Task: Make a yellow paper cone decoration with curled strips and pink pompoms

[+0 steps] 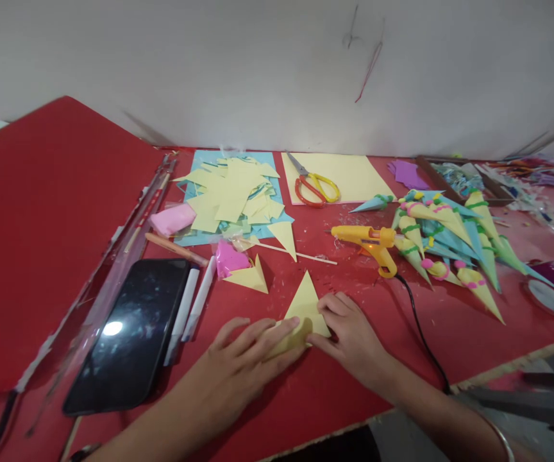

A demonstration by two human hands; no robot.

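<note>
A pale yellow paper (306, 298) with a pointed top lies on the red table, its lower part curled or folded over. My left hand (252, 353) rests on its lower left part with the fingers spread. The fingertips of my right hand (349, 330) pinch the paper's right edge. Just up and left lie a small folded yellow piece (251, 278) and a pink packet (231, 258). A yellow glue gun (368, 244) lies beyond my right hand, its black cable running toward the table's front edge.
Cut yellow papers (233, 192) are heaped at the back on blue sheets. Scissors (313, 186) rest on a cream sheet (354, 170). Decorated paper cones (445, 231) are piled at the right, near a tape roll (549, 296). A black phone (130, 333) and white markers (200, 298) lie left.
</note>
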